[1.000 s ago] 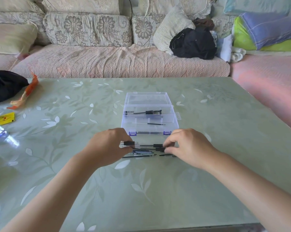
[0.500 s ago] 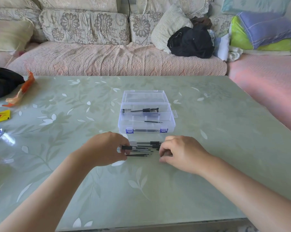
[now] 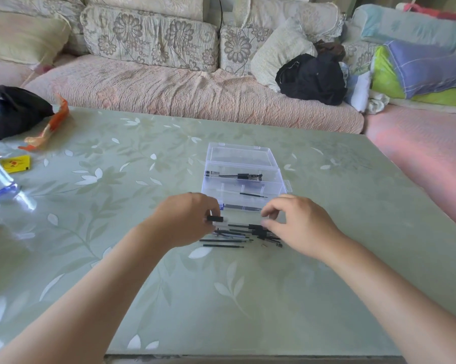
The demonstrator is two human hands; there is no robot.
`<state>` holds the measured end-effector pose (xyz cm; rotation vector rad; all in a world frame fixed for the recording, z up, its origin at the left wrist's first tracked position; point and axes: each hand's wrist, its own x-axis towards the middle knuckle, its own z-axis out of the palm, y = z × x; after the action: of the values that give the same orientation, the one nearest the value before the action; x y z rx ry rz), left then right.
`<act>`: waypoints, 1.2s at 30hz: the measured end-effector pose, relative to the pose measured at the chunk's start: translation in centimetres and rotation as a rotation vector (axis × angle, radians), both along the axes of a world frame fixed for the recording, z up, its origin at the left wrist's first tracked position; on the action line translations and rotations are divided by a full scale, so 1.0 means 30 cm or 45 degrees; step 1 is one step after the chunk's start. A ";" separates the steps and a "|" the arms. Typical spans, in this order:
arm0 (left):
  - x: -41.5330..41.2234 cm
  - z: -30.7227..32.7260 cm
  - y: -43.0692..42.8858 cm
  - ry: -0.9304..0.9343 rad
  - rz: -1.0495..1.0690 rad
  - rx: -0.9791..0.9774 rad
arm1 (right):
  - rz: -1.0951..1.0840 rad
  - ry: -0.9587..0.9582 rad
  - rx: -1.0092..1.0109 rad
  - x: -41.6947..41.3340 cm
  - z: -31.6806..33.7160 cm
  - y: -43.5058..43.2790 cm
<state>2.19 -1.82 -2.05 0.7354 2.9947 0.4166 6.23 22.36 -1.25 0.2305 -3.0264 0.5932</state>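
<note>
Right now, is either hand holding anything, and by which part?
The left hand pinches a pen by its black end. The right hand curls over the pen pile; its hold cannot be told.

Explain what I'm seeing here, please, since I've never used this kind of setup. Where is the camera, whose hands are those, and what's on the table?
There is no machine here. These are a person's two bare hands, filmed by one wide-angle camera worn on the head, looking forward and down. The left hand pinches a short black piece. The right hand has its fingers curled over a pile of pen parts on the green table; I cannot tell whether it grips anything. Just behind the pile stands a clear plastic box, lid open, with a few dark pen parts inside. At the table's far left lie a black bag, an orange wrapper and a yellow card. A sofa stands behind the table.
</note>
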 end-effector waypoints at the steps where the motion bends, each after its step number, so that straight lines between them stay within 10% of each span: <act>1: -0.007 0.003 -0.003 0.010 0.025 0.038 | -0.034 0.031 -0.005 -0.023 0.013 -0.002; 17: -0.041 0.011 -0.010 -0.029 0.016 0.164 | 0.037 -0.190 0.883 -0.390 0.046 -0.130; 36: -0.026 0.035 -0.021 -0.107 0.004 0.174 | 0.003 0.103 0.453 -0.197 0.121 -0.094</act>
<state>1.40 -2.45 -0.99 0.7034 2.9124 0.6404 0.30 19.55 2.38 0.2636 -3.0302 0.0380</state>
